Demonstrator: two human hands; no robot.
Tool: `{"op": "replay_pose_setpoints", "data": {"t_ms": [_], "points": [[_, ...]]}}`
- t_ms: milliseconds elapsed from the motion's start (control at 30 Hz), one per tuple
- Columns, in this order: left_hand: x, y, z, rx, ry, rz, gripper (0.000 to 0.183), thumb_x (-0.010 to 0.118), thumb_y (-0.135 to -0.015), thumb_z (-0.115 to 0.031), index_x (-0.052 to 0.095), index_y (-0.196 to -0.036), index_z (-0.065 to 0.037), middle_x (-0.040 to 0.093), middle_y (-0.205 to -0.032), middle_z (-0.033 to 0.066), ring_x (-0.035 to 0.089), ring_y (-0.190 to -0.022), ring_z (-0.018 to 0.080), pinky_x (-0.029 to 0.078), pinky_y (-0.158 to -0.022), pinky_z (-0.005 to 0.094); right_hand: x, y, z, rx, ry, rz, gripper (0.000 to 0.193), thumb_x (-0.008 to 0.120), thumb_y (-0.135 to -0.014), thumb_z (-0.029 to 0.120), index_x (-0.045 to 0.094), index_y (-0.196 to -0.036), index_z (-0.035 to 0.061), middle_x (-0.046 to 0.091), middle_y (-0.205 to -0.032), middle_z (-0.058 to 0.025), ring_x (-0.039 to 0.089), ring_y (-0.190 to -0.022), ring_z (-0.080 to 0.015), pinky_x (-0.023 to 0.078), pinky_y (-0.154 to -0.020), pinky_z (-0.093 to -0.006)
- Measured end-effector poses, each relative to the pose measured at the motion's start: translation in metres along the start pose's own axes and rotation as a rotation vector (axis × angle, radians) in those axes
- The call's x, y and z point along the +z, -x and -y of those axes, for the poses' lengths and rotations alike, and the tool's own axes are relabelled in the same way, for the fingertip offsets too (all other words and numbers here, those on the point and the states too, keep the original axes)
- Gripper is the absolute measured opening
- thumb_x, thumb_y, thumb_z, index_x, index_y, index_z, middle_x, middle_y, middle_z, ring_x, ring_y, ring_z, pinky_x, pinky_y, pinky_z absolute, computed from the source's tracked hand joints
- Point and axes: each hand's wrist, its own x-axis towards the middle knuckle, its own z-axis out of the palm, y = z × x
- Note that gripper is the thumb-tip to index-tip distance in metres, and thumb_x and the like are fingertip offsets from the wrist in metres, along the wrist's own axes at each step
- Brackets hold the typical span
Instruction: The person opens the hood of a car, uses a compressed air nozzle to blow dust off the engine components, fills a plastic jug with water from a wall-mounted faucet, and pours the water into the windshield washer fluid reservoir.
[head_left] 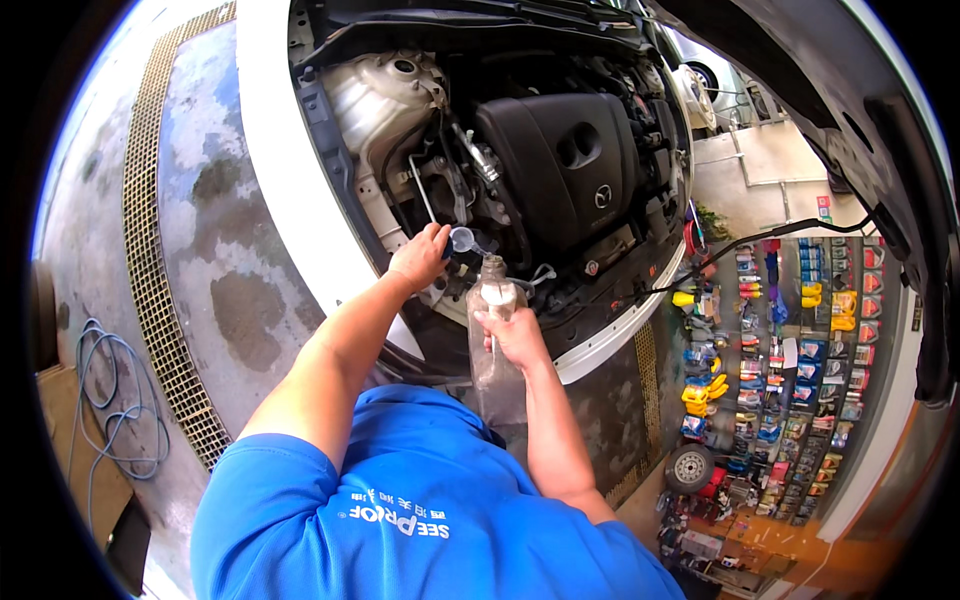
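1. Hose (120, 400), blue-grey and loosely coiled, lies at the far left of the scene, near the floor grating (150, 190), whose long edge curves away to the far side.
2. Stained concrete floor (205, 190) runs as a strip between that grating and the white fender (268, 130) (the fender's edge bends with the lens).
3. The left hand (420, 258) reaches over the fender into the engine bay's near left corner, fingers curled against a round, clear piece with blue at its edge (462, 240); whether they grip it firmly, I cannot tell.
4. The clear bottle (496, 390) stands roughly upright just right of that piece, its neck at the bay's near edge; only a narrow gap parts its mouth from the piece.
5. The right hand (517, 340) is closed around the bottle's upper body, thumb on the near side.
6. Farther right, the black engine cover (560, 150) leaves a tight, crowded channel along its left edge.
7. The white front edge (620, 335) curves right of the bottle, with packed shelves (800, 350) well beyond it.
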Motion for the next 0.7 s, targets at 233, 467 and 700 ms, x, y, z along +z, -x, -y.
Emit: {"op": "replay_pose_setpoints", "data": {"t_ms": [233, 467, 700], "points": [[-0.0011, 0.0000, -0.0002, -0.027, 0.019, 0.015, 0.064, 0.069, -0.079, -0.020, 0.041, -0.134, -0.005, 0.048, -0.124, 0.0161, 0.053, -0.113, 0.0339, 0.047, -0.093, 0.0397, 0.0033, -0.0010, 0.0015, 0.003, 0.004, -0.022, 0.014, 0.070, -0.084, 0.015, 0.063, -0.082, 0.0037, 0.056, -0.062, 0.0007, 0.052, -0.048, -0.0086, 0.044, -0.046, -0.0254], [0.0039, -0.0005, 0.0022, -0.002, -0.036, -0.009, 0.063, 0.069, -0.080, -0.020, 0.040, -0.133, -0.006, 0.049, -0.121, 0.0140, 0.055, -0.111, 0.0303, 0.049, -0.090, 0.0388, 0.0022, -0.0050, -0.0037, -0.013, -0.011, -0.001, 0.013, 0.070, -0.084, 0.015, 0.064, -0.089, 0.0044, 0.055, -0.063, 0.0015, 0.051, -0.048, -0.0077, 0.044, -0.045, -0.0243], [0.0063, -0.0018, 0.0036, -0.009, -0.029, -0.006, 0.061, 0.069, -0.080, -0.020, 0.041, -0.132, -0.006, 0.049, -0.121, 0.0138, 0.056, -0.110, 0.0311, 0.049, -0.089, 0.0398, 0.0048, -0.0031, -0.0063, -0.013, 0.006, 0.021, 0.014, 0.070, -0.084, 0.013, 0.063, -0.093, 0.0049, 0.055, -0.064, 0.0017, 0.052, -0.049, -0.0075, 0.044, -0.044, -0.0240]]}}
